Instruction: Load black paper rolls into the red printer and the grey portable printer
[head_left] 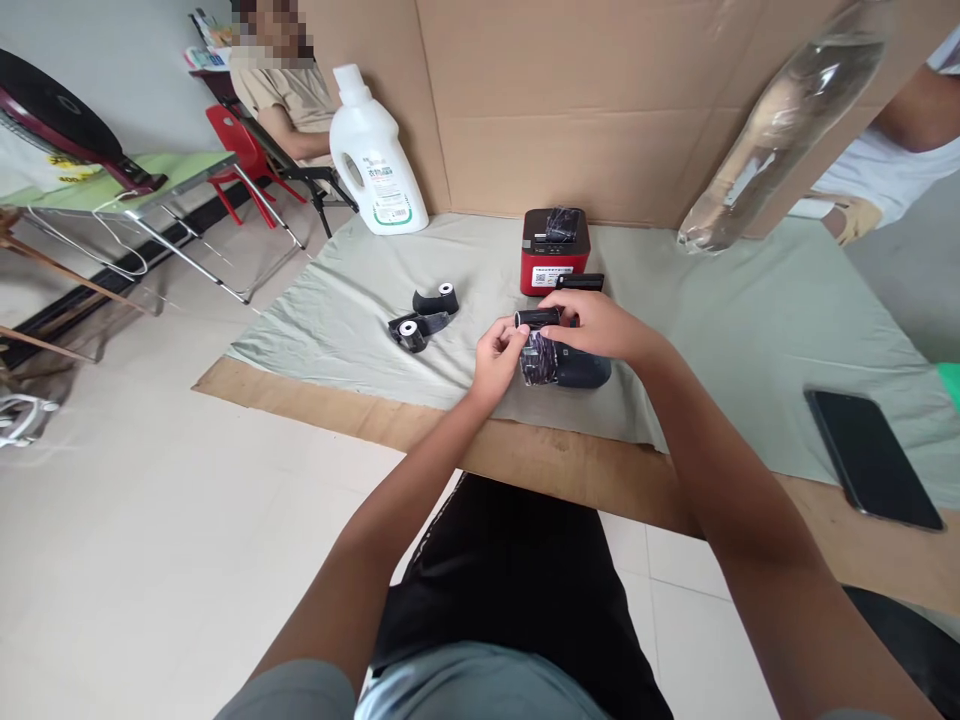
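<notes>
Between my two hands is a small black roll point(535, 318), held level over the cloth. My left hand point(498, 358) pinches its left end with thumb and fingers. On its right end, the closed fingers of my right hand point(596, 322) grip from above. Right below lies a dark blue device point(585, 369), with its black lid point(581, 282) seemingly raised and partly hidden by my right hand. Shiny crumpled dark film point(538, 360) covers its left part. Off to the left, a black roll with a white core point(409, 333) and a second such roll point(447, 292) lie partly unwound.
Behind my hands stands a red and black box-shaped device point(556, 255). A white jug point(377, 160) is at the back left, a clear wrapped bottle point(784, 130) leans at the back right. A phone point(874, 457) lies right. Cardboard point(555, 90) walls the back; two people sit beyond.
</notes>
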